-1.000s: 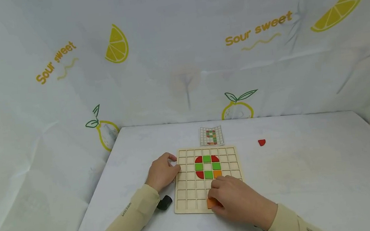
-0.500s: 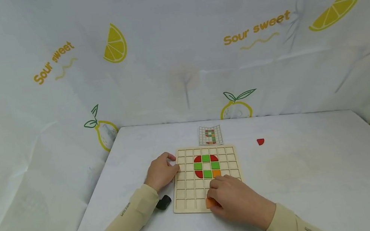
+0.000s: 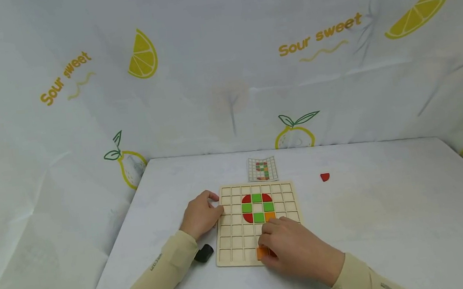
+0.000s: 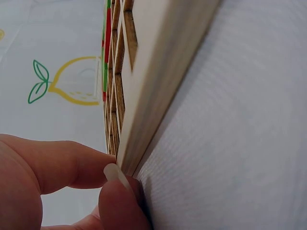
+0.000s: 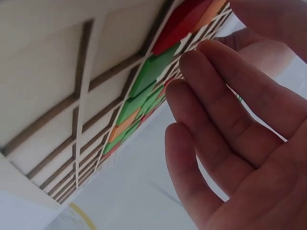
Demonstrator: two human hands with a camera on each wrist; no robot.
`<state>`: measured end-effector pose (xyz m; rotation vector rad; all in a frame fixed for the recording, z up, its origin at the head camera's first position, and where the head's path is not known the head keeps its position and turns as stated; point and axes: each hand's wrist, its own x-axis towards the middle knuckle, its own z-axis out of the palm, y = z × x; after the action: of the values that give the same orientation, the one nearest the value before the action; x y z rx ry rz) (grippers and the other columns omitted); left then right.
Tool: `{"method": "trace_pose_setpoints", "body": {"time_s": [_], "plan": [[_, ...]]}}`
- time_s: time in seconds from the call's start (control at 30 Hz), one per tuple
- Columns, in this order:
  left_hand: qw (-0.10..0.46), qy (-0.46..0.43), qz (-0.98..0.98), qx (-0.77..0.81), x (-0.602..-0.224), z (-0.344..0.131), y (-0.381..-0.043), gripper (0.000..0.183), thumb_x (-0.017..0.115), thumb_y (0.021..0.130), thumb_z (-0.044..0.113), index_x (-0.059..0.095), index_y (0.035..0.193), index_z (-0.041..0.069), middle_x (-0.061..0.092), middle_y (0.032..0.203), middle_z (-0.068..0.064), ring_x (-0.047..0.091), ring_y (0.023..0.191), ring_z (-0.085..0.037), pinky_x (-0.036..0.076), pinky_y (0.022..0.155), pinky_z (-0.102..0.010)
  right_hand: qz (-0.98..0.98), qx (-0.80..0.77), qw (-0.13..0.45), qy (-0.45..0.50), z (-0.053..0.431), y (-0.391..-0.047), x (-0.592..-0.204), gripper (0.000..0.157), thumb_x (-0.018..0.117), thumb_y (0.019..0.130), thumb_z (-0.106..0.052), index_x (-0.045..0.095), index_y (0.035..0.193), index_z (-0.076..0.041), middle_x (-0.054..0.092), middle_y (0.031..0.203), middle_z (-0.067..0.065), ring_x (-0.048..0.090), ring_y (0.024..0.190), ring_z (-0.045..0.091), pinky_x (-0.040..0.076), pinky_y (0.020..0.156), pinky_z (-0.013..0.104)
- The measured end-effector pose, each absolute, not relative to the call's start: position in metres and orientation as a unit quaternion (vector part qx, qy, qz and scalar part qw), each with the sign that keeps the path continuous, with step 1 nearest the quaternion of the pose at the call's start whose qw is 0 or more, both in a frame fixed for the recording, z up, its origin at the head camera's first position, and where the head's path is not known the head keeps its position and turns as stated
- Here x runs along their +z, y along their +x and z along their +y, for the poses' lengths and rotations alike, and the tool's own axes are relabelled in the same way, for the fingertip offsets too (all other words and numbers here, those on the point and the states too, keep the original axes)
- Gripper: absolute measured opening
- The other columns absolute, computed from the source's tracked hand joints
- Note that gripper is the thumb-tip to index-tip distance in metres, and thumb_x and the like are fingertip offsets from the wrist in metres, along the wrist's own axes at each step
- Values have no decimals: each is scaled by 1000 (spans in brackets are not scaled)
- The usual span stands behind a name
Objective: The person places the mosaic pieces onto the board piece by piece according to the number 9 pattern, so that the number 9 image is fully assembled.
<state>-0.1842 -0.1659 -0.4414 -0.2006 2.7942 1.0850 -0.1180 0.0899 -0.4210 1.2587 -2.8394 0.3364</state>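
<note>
A wooden grid board point(image 3: 236, 231) lies on the table, with green, red and orange tiles set in its cells. My left hand point(image 3: 200, 213) holds the board's left edge; the left wrist view shows its thumb point(image 4: 120, 201) and a finger against the wooden rim. Over the board's near right part, my right hand point(image 3: 299, 245) has curled fingers and pinches an orange tile point(image 3: 262, 253) at the bottom row. That hand covers several cells. In the right wrist view, a red quarter-round tile point(image 5: 184, 24) and green tiles point(image 5: 153, 72) sit close to its fingers.
A small pattern card point(image 3: 262, 169) lies just beyond the board. To the right is a loose red quarter-round tile point(image 3: 325, 177). A small black object point(image 3: 204, 254) sits left of the board, beside the left sleeve. A printed cloth wall point(image 3: 192, 96) rises behind the table.
Both hands keep nearly the same place on the board. The whole view has shifted slightly. A little more of the orange tile's face shows beside my right fingers.
</note>
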Motion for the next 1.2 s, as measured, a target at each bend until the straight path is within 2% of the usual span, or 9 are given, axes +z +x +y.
{"method": "trace_pose_setpoints", "body": {"time_s": [0.2,0.5,0.67,0.83,1.0,1.2], "plan": [[73,-69,926,364,-442,-166,-185,30,72,95,24,69,123,12,66,87,-4,59,72,-18,44,64,-30,-921,121,3,371,104,-134,-414,19,84,92,-33,83,103,-18,72,98,-10,59,89,8,55,84,33],[70,-74,928,359,-445,-166,-186,30,73,94,24,70,122,13,65,86,-4,58,73,-18,43,63,-31,-959,165,4,230,160,-183,-406,25,83,94,-28,81,112,-11,75,104,-2,69,103,20,61,93,45],[71,-77,927,359,-446,-166,-186,30,73,95,24,69,123,14,65,88,-4,59,74,-18,43,64,-31,-970,171,11,175,200,-206,-411,28,81,95,-27,80,114,-6,77,104,3,72,101,27,60,91,51],[71,-79,927,359,-446,-165,-186,29,73,95,25,69,122,14,65,86,-3,58,72,-18,43,63,-31,-978,162,1,130,231,-221,-417,29,80,95,-28,81,111,-3,78,104,11,71,95,29,60,86,53],[71,-82,926,362,-448,-166,-186,29,73,95,25,69,122,15,65,83,-3,57,70,-17,43,62,-31,-982,155,-26,102,245,-233,-422,33,79,95,-29,81,111,0,79,102,16,69,89,28,60,81,52],[71,-79,925,365,-448,-165,-186,28,73,95,24,69,122,14,65,83,-3,58,69,-18,43,62,-31,-983,144,-36,108,248,-246,-432,31,78,95,-26,80,110,1,79,102,16,69,89,29,59,85,53]]}}
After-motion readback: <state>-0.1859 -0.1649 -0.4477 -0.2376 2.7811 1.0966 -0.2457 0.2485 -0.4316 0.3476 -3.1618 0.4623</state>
